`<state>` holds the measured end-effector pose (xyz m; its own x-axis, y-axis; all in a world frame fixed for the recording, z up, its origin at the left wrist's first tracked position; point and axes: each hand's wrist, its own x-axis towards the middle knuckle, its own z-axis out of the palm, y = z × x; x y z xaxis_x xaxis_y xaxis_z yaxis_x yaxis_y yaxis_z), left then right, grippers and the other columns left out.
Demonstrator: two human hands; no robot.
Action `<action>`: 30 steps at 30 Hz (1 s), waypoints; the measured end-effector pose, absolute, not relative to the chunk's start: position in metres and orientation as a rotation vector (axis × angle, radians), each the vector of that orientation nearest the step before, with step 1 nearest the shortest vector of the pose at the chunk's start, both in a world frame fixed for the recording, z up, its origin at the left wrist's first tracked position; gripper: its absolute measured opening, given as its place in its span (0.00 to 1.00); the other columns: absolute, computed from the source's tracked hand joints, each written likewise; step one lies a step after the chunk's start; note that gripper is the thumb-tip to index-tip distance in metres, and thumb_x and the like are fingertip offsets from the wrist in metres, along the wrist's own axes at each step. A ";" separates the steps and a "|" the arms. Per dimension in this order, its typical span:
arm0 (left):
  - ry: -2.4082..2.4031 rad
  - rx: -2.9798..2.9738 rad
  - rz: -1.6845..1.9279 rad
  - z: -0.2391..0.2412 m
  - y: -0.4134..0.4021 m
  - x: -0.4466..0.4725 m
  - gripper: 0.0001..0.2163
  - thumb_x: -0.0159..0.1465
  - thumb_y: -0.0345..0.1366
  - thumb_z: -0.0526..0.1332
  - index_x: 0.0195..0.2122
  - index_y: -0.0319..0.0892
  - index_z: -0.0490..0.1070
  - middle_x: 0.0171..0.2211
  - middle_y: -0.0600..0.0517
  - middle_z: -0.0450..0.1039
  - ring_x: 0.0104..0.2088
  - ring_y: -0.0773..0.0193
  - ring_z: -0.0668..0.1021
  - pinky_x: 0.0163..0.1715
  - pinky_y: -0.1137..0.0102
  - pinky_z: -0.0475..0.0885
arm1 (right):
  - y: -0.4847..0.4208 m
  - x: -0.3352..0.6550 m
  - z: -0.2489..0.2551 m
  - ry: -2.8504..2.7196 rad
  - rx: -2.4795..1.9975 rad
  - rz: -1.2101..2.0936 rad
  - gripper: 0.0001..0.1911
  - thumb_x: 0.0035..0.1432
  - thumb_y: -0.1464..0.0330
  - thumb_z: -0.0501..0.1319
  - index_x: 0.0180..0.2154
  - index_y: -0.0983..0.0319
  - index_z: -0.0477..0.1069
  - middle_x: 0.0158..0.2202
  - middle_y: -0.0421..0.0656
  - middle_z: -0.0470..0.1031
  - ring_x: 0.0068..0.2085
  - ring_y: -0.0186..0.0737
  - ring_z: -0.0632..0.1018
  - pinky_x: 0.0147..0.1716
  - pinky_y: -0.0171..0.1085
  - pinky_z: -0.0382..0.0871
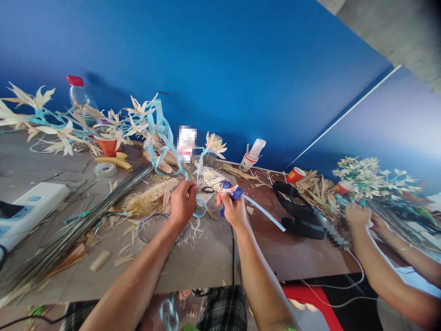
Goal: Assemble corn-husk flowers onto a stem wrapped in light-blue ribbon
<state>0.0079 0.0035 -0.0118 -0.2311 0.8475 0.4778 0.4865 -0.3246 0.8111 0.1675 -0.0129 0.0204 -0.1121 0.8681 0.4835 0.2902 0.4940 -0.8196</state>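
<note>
My left hand (182, 202) is closed in a pinch on the stem of a husk flower (214, 144) wrapped in light blue ribbon, just above the table. My right hand (231, 208) is wrapped round a blue glue gun (231, 192), its nozzle close to the flower stem and its black cord (233, 257) running down toward me. A light blue ribbon strip (263, 212) runs from my right hand out to the right over the brown table (303, 257).
Finished husk flowers (62, 131) with blue ribbon lie at back left beside a plastic bottle (78, 94), a tape roll (105, 169), a wire bundle (86, 220) and a white power strip (29, 207). Paper cups (248, 161) stand by the blue wall. Another person's hands (358, 216) work at right.
</note>
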 end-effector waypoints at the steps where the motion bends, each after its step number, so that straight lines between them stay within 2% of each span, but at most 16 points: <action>1: 1.589 1.705 1.575 -0.012 0.004 0.008 0.09 0.62 0.37 0.54 0.33 0.40 0.72 0.31 0.50 0.76 0.33 0.63 0.76 0.34 0.71 0.68 | -0.012 0.168 0.019 -1.645 -1.004 0.674 0.26 0.60 0.51 0.51 0.17 0.60 0.62 0.17 0.40 0.64 0.25 0.37 0.70 0.31 0.38 0.64; 13: 1.484 1.871 1.609 -0.016 0.002 0.012 0.07 0.62 0.34 0.55 0.32 0.41 0.71 0.30 0.50 0.75 0.32 0.64 0.76 0.34 0.70 0.69 | -0.008 0.169 0.020 -1.443 -0.981 0.672 0.26 0.59 0.50 0.52 0.18 0.61 0.63 0.18 0.40 0.66 0.25 0.37 0.71 0.33 0.39 0.65; 21: 1.463 1.980 1.634 -0.019 0.003 0.014 0.07 0.62 0.34 0.55 0.32 0.42 0.71 0.29 0.50 0.75 0.31 0.63 0.76 0.34 0.70 0.69 | -0.004 0.170 0.018 -1.457 -1.006 0.626 0.24 0.59 0.49 0.51 0.21 0.60 0.62 0.19 0.39 0.66 0.26 0.37 0.71 0.33 0.39 0.66; 30: 1.455 2.000 1.633 -0.018 0.002 0.013 0.07 0.63 0.34 0.54 0.33 0.41 0.71 0.29 0.50 0.74 0.32 0.63 0.76 0.35 0.70 0.69 | -0.007 0.170 0.018 -1.537 -1.056 0.575 0.24 0.60 0.51 0.52 0.20 0.60 0.63 0.20 0.39 0.66 0.28 0.37 0.71 0.36 0.39 0.65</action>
<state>0.0128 0.0021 -0.0185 -0.0803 0.7550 0.6508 0.5597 -0.5061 0.6561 0.1702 -0.0073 0.0177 0.0301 0.8581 0.5125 0.3106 0.4794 -0.8208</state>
